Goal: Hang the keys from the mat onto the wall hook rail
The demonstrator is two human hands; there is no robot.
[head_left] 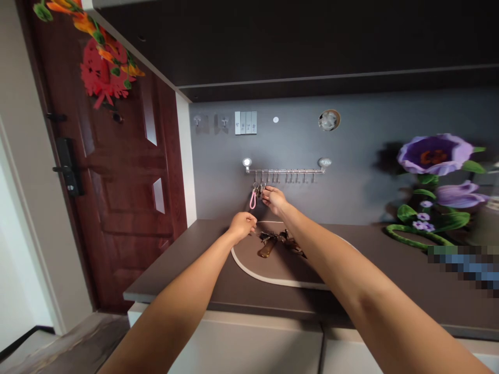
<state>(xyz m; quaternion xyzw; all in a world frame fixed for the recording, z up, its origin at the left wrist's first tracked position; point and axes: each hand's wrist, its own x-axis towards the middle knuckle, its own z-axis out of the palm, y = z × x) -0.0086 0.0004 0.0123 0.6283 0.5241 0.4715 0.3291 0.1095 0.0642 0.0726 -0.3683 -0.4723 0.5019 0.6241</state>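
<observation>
Touching small metal keys just below the left end of the shiny hook rail, your right hand has its fingers bent; whether they grip, I cannot tell. Your left hand is curled lower down, its contents hidden from view. Beside the keys hangs a slim pink loop. A jumbled dark metallic bundle with a glossy brown piece lies on the round-cornered, pale-edged mat.

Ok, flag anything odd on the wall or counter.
One thing stands out: the round hole in the gray back panel, above the right end of the hook rail, looks stuffed with something crumpled and whitish, breaking the smooth surface.
</observation>
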